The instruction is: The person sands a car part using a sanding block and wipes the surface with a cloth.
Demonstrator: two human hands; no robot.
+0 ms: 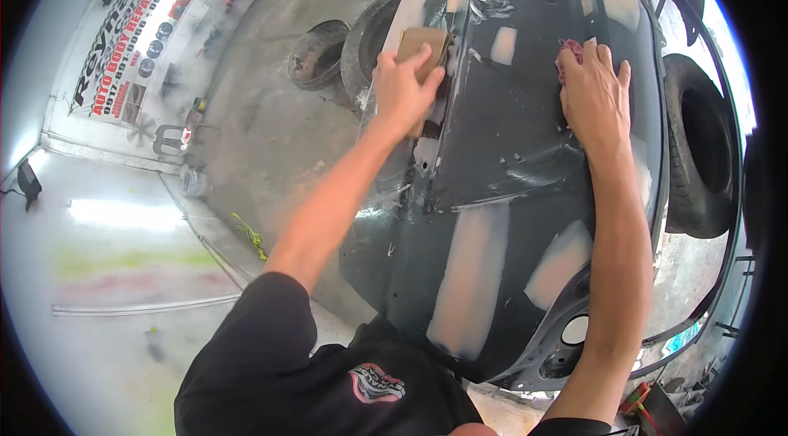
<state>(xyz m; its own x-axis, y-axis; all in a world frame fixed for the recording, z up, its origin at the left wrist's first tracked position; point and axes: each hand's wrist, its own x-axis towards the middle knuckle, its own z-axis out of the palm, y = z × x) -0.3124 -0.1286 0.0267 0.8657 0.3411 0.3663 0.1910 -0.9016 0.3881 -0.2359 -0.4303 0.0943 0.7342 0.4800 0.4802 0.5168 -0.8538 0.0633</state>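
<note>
A dark grey car door [517,120] lies in front of me, with pale and pinkish filler patches [469,280] and whitish wet streaks on its surface. My left hand [404,93] grips a long tan sanding block [424,42] from above, over the door's left edge. Its underside is hidden. My right hand [597,99] is closed around a crumpled dark red rag [566,61] and presses it on the door's right side. The palm of that hand is out of sight.
Left of the door, a tire [373,46] and a wheel rim [318,57] rest on the concrete floor [263,128]. Another tire [698,144] stands to the right behind a dark curved frame. Beyond the floor is a white wall with a printed banner [144,34].
</note>
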